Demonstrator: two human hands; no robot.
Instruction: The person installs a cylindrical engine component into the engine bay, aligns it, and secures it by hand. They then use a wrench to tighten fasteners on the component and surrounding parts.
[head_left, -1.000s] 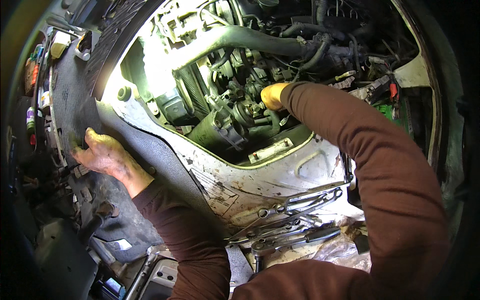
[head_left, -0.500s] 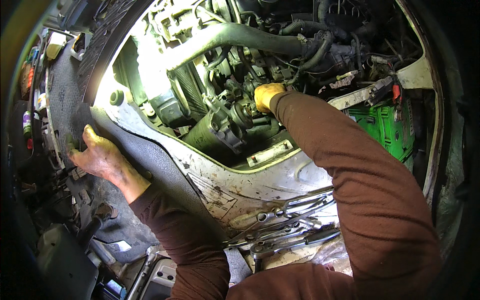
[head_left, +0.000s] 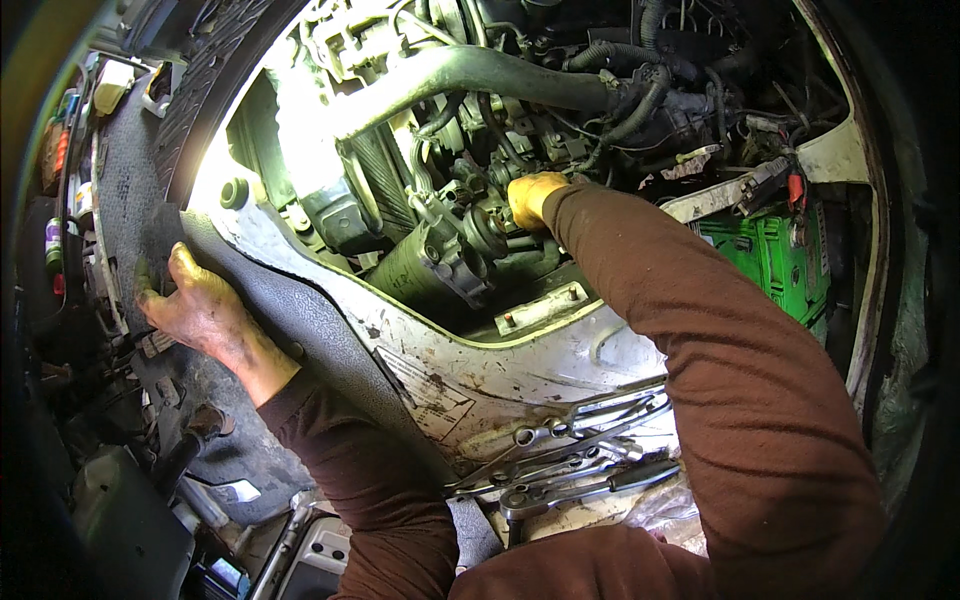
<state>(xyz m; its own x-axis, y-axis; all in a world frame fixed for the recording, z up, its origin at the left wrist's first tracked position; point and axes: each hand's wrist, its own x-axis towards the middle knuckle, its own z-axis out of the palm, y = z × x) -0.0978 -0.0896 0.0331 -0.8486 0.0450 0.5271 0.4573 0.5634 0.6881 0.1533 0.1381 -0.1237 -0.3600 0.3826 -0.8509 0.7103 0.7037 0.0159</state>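
Note:
My right hand (head_left: 535, 198) reaches into the engine bay, its fingers curled down among hoses and metal parts. What they grip is hidden. Just left of and below it are a round metal fitting (head_left: 484, 236) and a ribbed cylindrical housing (head_left: 405, 268). A thick hose (head_left: 480, 78) runs above the hand. Over on the left, my left hand (head_left: 205, 312) rests against the edge of a grey textured floor covering (head_left: 265, 275), thumb and fingers apart.
Several spanners (head_left: 560, 440) and a ratchet (head_left: 545, 498) lie on the pale metal ledge (head_left: 500, 375) in front of me. A green battery (head_left: 765, 260) sits at the right. Bright light glares at the upper left. A dark lever (head_left: 190, 445) stands at the lower left.

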